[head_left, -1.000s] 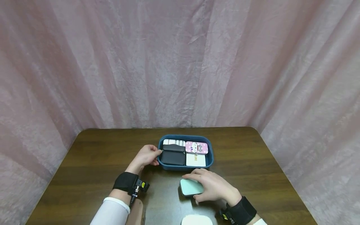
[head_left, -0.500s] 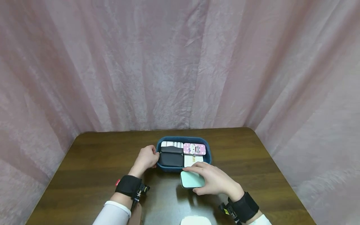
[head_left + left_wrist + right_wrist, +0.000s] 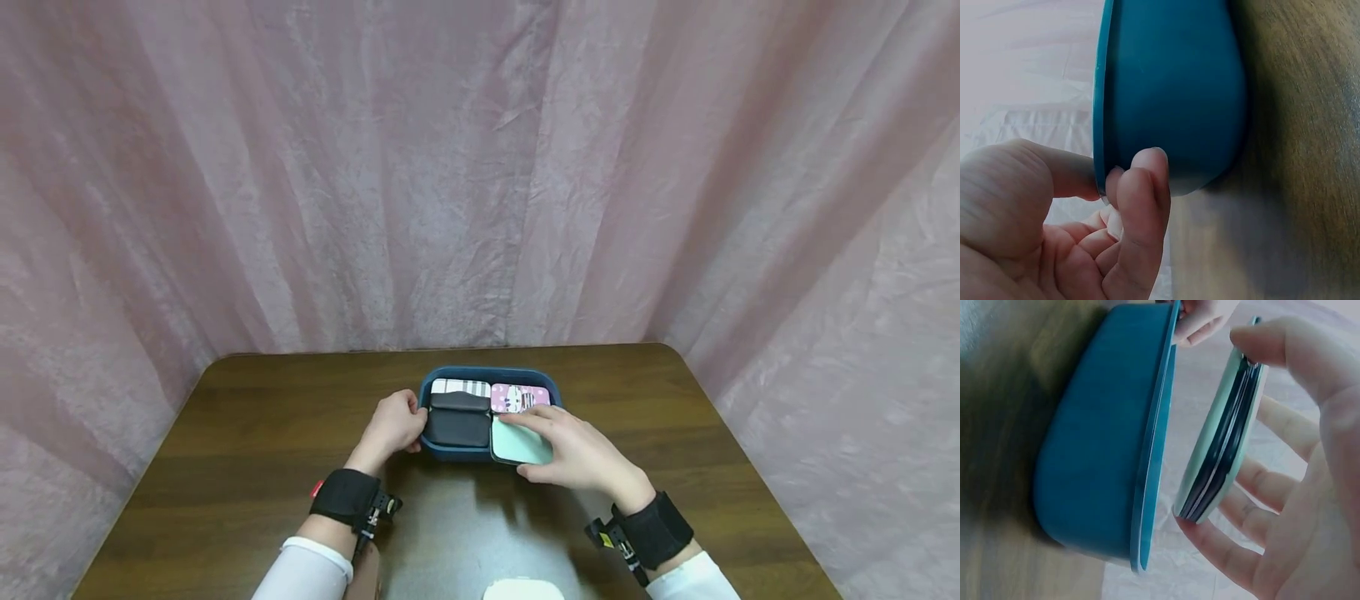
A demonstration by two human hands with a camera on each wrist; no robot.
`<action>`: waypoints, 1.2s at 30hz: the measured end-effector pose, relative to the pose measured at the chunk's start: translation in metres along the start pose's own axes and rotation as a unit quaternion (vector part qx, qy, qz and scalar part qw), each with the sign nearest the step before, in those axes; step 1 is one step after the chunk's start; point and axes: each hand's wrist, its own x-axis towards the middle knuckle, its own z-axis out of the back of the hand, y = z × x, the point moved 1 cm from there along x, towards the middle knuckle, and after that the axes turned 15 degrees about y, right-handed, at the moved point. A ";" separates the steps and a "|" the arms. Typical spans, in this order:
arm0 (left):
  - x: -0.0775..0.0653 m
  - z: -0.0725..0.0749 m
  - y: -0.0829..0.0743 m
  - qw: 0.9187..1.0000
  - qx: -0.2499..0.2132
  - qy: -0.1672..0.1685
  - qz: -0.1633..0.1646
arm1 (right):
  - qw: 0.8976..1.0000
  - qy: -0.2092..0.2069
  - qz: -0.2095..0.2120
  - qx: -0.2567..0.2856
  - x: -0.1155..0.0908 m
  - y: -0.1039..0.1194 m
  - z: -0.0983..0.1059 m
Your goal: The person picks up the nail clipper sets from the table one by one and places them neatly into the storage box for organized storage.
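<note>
One mint case [image 3: 521, 443], rounded at the corners, with smooth pale-green faces and a dark band split by a thin light line round its edge, is above the near right part of the blue basket [image 3: 459, 456], clear of its rim. The right hand [image 3: 576, 450] grips it between thumb and fingers; the left hand [image 3: 393, 423] pinches the basket's left rim. A black case [image 3: 457, 429] lies inside at near left.

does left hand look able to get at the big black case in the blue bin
Probably yes: the big black case lies uncovered beside the left hand, though that hand would likely need to release the blue bin first.
</note>
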 end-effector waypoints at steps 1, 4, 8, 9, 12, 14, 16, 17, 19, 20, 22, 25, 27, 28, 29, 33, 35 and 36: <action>0.000 0.000 0.000 1.000 -0.003 0.000 -0.002 | 1.000 -0.003 -0.004 -0.001 0.002 -0.001 0.001; 0.002 -0.001 0.001 1.000 -0.014 -0.001 -0.002 | 1.000 -0.005 -0.014 -0.001 0.007 -0.004 0.002; 0.003 -0.002 0.004 1.000 -0.024 0.000 0.004 | 1.000 0.002 -0.021 -0.003 0.015 -0.007 0.000; 0.004 -0.003 0.004 1.000 -0.026 0.000 0.004 | 1.000 0.005 -0.023 -0.001 0.017 -0.008 0.000; 0.004 -0.003 0.005 1.000 -0.030 -0.002 0.001 | 0.999 0.008 -0.030 0.003 0.022 -0.009 -0.001; 0.004 -0.003 0.005 0.999 -0.032 -0.002 -0.001 | 0.999 0.007 -0.035 0.003 0.025 -0.010 -0.001; 0.004 -0.003 0.005 0.999 -0.034 -0.002 -0.001 | 0.999 0.008 -0.041 -0.001 0.027 -0.012 -0.002; 0.004 -0.003 0.005 0.999 -0.034 -0.002 -0.002 | 0.999 0.008 -0.044 -0.004 0.029 -0.012 -0.002; 0.004 -0.002 0.005 0.999 -0.035 -0.002 -0.003 | 0.999 0.010 -0.051 -0.010 0.031 -0.013 -0.003; 0.004 -0.002 0.005 0.999 -0.036 -0.001 -0.002 | 0.998 0.013 -0.056 -0.012 0.032 -0.013 -0.003; 0.005 -0.002 0.005 0.999 -0.040 0.002 0.001 | 0.998 0.018 -0.063 -0.013 0.034 -0.014 -0.004; 0.007 -0.002 0.006 0.999 -0.042 0.005 0.003 | 0.997 0.029 -0.069 -0.017 0.037 -0.016 -0.004; 0.007 -0.001 0.007 0.999 -0.041 0.006 0.002 | 0.997 0.036 -0.068 -0.021 0.038 -0.018 -0.004; 0.007 -0.001 0.007 0.999 -0.040 0.006 0.001 | 0.997 0.039 -0.066 -0.023 0.039 -0.018 -0.004; 0.007 -0.001 0.007 0.999 -0.040 0.005 -0.002 | 0.997 0.043 -0.065 -0.026 0.040 -0.019 -0.004; 0.007 -0.001 0.008 0.999 -0.041 0.004 -0.005 | 0.996 0.056 -0.058 -0.026 0.042 -0.022 -0.001; 0.006 -0.001 0.008 0.999 -0.044 0.005 -0.002 | 0.996 0.065 -0.055 -0.021 0.042 -0.023 0.000; 0.006 -0.001 0.008 0.999 -0.045 0.006 -0.001 | 0.996 0.070 -0.054 -0.018 0.042 -0.024 0.001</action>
